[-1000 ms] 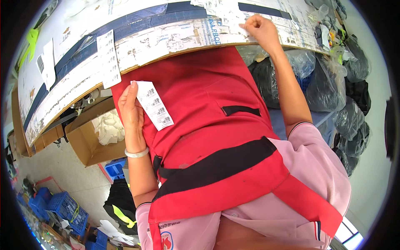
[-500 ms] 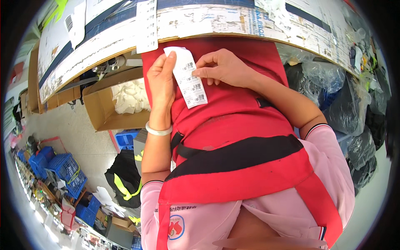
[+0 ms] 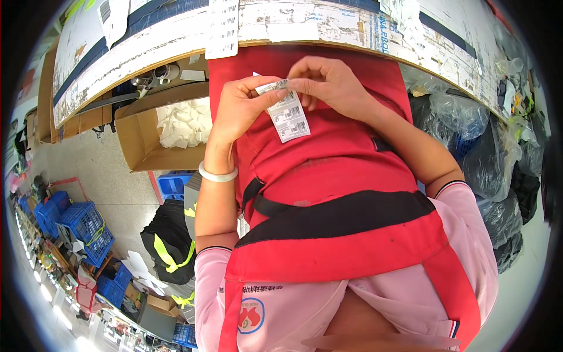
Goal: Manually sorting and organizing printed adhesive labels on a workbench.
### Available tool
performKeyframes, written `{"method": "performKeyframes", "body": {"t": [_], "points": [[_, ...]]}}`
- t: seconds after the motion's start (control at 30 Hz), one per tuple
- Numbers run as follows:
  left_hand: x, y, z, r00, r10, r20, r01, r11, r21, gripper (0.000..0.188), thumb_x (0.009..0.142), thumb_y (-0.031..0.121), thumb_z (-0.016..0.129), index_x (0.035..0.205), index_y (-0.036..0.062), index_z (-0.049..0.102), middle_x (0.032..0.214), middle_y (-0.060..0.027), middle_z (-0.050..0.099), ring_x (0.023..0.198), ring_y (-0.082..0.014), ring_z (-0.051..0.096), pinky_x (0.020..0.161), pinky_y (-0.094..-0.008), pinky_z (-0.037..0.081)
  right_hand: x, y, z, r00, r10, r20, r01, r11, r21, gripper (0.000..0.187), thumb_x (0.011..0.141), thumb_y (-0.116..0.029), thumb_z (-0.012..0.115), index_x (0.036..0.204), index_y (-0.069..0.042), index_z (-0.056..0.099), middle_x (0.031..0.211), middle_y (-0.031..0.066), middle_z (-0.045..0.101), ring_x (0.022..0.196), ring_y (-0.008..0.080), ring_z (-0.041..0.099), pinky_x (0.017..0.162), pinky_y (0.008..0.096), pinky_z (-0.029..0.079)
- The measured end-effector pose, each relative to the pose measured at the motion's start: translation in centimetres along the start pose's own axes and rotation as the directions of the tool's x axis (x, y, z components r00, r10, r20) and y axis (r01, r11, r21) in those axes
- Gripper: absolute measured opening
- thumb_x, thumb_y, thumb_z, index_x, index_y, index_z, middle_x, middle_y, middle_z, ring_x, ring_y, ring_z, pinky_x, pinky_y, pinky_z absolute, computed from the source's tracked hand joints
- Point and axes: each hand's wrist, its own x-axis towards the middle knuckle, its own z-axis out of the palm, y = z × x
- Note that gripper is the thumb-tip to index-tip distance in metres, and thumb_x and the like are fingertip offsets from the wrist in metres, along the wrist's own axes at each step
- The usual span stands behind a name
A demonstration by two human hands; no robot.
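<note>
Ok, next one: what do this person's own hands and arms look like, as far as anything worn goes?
The left hand and right hand are both ungloved. A pale, rounded bangle circles the left wrist; none shows on the right. Short pink sleeves, dark-and-white striped at their edges, leave the forearms uncovered.

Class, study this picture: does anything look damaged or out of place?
Yes: the white tabletop looks worn, its surface scuffed and patchy near the front edge. Beyond the left hand, a label strip overhangs that edge, as if misplaced.
</note>
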Motion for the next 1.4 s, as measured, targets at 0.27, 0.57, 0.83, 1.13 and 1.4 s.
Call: {"method": "performKeyframes", "body": {"t": [0.27, 0.57, 0.83, 1.13, 1.4], "points": [[1.6, -2.2, -0.6, 0.998, -0.005, 0.061, 0.005, 1.0, -0.005, 0.027, 0.09, 0.02, 0.062, 0.102, -0.0036, 0.067, 0.086, -0.0059, 0.068, 0.076, -0.0094, 0.061, 0.068, -0.0219, 0.049, 0.8, 0.5, -1.2, 0.896, -0.444, 0.006, 0.392, 0.784, -0.482, 0.013, 0.088, -0.011, 0.062, 0.093, 0.0, 0.064, 0.081, 0.0016, 0.062, 0.068, 0.0078, 0.054, 0.063, 0.0211, 0.047], [2.0, -1.7, 0.1, 0.998, -0.061, -0.029, 0.058, 0.993, -0.1, 0.053, 0.098, 0.042, 0.043, 0.102, -0.0059, 0.066, 0.084, -0.009, 0.067, 0.071, -0.0105, 0.06, 0.064, -0.0209, 0.047, 4.3, -2.2, -5.9, 0.968, -0.13, -0.217, 0.056, 0.946, -0.319, 0.021, 0.088, -0.023, 0.064, 0.092, -0.002, 0.065, 0.073, 0.0019, 0.063, 0.061, 0.0067, 0.058, 0.053, 0.0192, 0.048], [2.2, -2.1, -0.1, 0.998, -0.06, -0.022, 0.057, 0.99, -0.126, 0.047, 0.098, 0.037, 0.046, 0.102, -0.0053, 0.066, 0.084, -0.0089, 0.067, 0.072, -0.0107, 0.061, 0.066, -0.0218, 0.049, 5.4, -2.9, -5.6, 0.967, -0.087, -0.238, 0.002, 0.941, -0.337, 0.022, 0.088, -0.024, 0.064, 0.091, -0.002, 0.065, 0.072, 0.0013, 0.062, 0.06, 0.0057, 0.057, 0.053, 0.0183, 0.047], [2.2, -2.0, 0.0, 0.997, -0.078, -0.028, 0.073, 0.986, -0.148, 0.046, 0.098, 0.036, 0.047, 0.102, -0.005, 0.066, 0.086, -0.0096, 0.067, 0.073, -0.0115, 0.062, 0.066, -0.0224, 0.05, 5.6, -3.5, -5.7, 0.97, -0.02, -0.242, -0.026, 0.983, -0.183, 0.017, 0.086, -0.013, 0.062, 0.085, 0.004, 0.063, 0.068, 0.0091, 0.063, 0.053, 0.0126, 0.06, 0.045, 0.0227, 0.048], [2.3, -2.2, -0.1, 0.997, -0.057, -0.044, 0.05, 0.988, -0.146, 0.046, 0.096, 0.039, 0.05, 0.099, -0.0035, 0.068, 0.084, -0.0095, 0.068, 0.071, -0.0112, 0.063, 0.063, -0.0213, 0.05, 5.8, -3.4, -5.6, 0.968, -0.013, -0.249, -0.038, 0.979, -0.198, 0.017, 0.086, -0.013, 0.062, 0.084, 0.004, 0.063, 0.068, 0.0088, 0.063, 0.053, 0.013, 0.06, 0.045, 0.0229, 0.048]]}}
